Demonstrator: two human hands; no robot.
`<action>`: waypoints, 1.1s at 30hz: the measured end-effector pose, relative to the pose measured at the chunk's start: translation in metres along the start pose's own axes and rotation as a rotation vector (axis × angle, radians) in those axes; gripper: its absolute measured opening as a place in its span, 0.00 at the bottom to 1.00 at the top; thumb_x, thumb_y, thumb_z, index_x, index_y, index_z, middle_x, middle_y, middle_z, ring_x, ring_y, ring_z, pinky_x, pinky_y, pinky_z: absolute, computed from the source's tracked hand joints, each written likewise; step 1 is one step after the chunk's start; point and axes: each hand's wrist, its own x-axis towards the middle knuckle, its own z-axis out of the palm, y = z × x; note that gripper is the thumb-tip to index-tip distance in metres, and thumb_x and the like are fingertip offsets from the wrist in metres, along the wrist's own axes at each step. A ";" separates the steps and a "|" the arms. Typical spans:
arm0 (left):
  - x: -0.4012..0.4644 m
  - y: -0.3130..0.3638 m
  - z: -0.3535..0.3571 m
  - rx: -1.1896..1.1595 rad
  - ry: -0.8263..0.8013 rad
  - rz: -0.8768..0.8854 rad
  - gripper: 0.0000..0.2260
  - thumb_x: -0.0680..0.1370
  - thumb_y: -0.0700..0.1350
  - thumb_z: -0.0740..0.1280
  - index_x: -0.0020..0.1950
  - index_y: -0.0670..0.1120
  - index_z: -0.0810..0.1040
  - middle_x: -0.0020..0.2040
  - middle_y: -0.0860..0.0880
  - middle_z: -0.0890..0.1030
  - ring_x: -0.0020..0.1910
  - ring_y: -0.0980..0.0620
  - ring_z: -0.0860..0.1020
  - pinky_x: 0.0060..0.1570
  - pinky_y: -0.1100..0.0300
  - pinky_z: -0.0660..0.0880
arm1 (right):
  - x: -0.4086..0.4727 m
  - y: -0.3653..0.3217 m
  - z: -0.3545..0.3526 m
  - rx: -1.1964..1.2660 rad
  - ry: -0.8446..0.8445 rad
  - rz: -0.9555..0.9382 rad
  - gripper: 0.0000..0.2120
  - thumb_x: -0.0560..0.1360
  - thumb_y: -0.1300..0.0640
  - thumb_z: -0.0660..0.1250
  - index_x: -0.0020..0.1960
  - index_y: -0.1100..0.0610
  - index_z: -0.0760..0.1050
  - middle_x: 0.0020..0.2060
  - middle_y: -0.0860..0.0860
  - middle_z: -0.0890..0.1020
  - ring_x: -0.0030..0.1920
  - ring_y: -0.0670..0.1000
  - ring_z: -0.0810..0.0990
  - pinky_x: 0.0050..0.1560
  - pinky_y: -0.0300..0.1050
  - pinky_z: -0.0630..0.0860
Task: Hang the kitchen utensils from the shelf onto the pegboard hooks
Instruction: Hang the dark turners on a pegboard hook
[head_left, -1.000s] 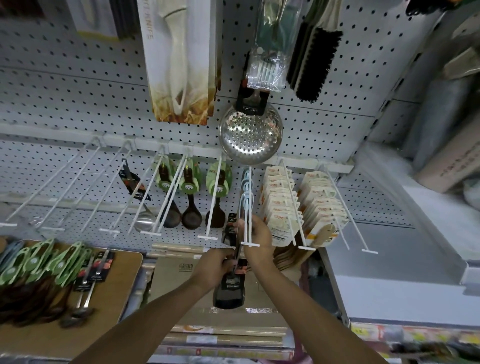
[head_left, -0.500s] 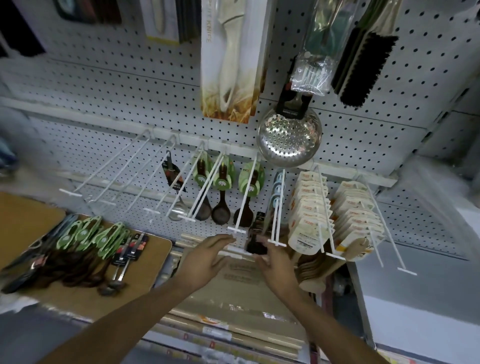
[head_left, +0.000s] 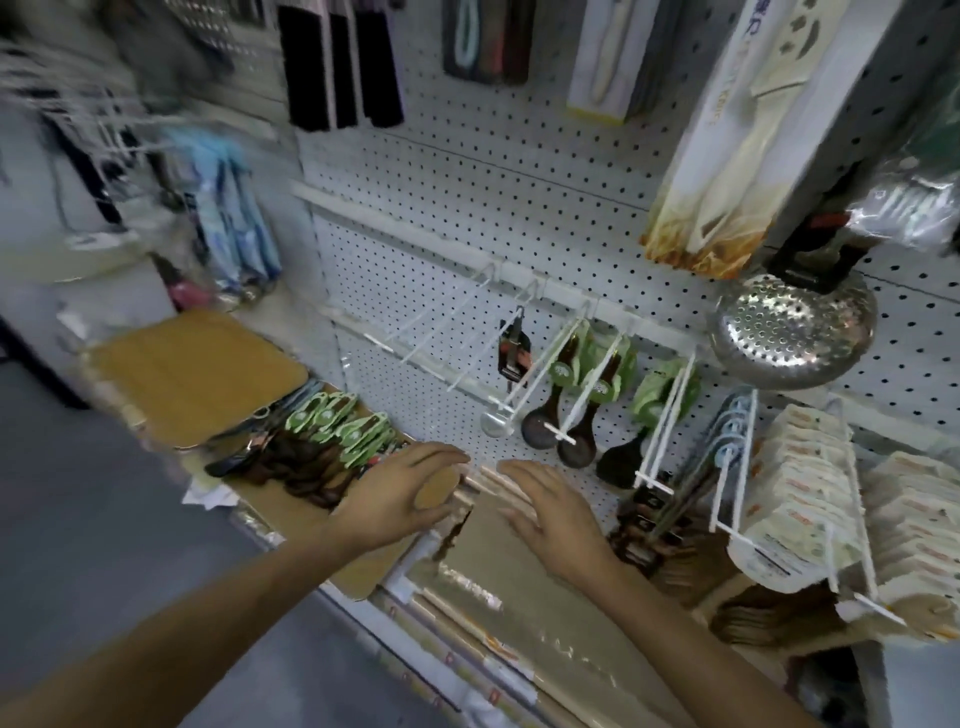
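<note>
Both our hands are drifting leftward from the hooks, and we are now holding nothing: our left hand and right hand are hovering side by side, fingers relaxed, at centre frame. Utensils are lying piled on the shelf at middle left, while spoons are hanging from the pegboard hooks just right of centre.

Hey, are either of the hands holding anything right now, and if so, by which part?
Nothing is held. The left hand and right hand both hover with fingers spread above the shelf stock, gripping no utensil.
</note>
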 end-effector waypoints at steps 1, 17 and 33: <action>-0.007 -0.010 -0.009 0.009 0.008 -0.015 0.25 0.77 0.59 0.69 0.73 0.56 0.70 0.70 0.58 0.73 0.67 0.61 0.71 0.65 0.62 0.71 | 0.010 -0.009 0.006 0.010 -0.005 -0.019 0.24 0.79 0.42 0.60 0.72 0.50 0.68 0.67 0.45 0.74 0.66 0.46 0.70 0.63 0.38 0.68; -0.141 -0.256 -0.146 0.026 -0.073 -0.154 0.26 0.77 0.60 0.68 0.72 0.53 0.72 0.69 0.55 0.74 0.68 0.55 0.73 0.67 0.56 0.72 | 0.181 -0.190 0.183 0.026 -0.145 -0.022 0.28 0.78 0.38 0.62 0.74 0.46 0.64 0.70 0.40 0.68 0.71 0.40 0.61 0.71 0.38 0.58; -0.148 -0.535 -0.101 -0.114 -0.120 -0.618 0.19 0.79 0.45 0.68 0.70 0.50 0.74 0.68 0.48 0.76 0.65 0.47 0.75 0.60 0.57 0.72 | 0.411 -0.193 0.410 0.300 -0.369 0.387 0.22 0.76 0.54 0.70 0.68 0.56 0.72 0.60 0.53 0.80 0.59 0.52 0.79 0.60 0.51 0.76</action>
